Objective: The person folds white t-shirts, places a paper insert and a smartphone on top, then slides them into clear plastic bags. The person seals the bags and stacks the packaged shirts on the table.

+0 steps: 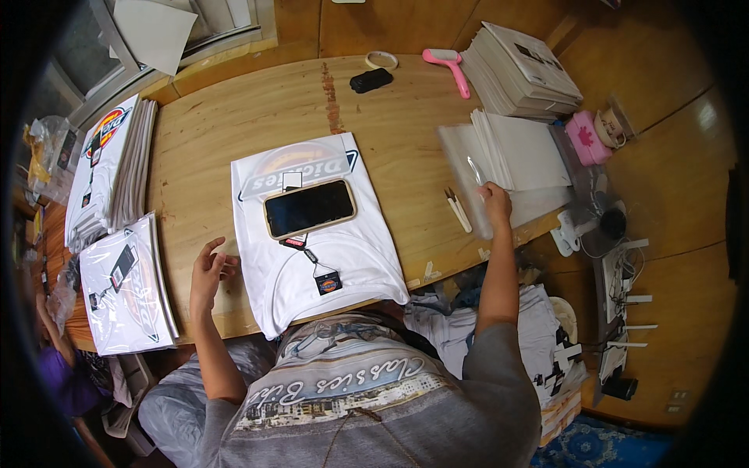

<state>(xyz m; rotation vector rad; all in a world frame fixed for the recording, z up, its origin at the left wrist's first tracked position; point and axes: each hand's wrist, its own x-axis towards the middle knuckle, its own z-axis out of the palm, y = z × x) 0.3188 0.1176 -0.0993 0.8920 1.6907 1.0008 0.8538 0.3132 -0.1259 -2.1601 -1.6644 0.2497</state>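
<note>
Here, right hand (495, 200) on clear bags (499, 168), fingertips hidden, left hand (207, 269) beside folded shirt (312, 242).

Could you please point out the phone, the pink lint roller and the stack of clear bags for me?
phone (310, 208): head view, middle of its dark screen.
pink lint roller (459, 76): head view, on its handle.
stack of clear bags (460, 160): head view, bare left part.

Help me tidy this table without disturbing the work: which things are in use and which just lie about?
In use: folded white shirt; phone lying on it; clear bags touched by right hand; left hand beside the shirt.

Lying about: pink lint roller; tape roll; black case.
</note>
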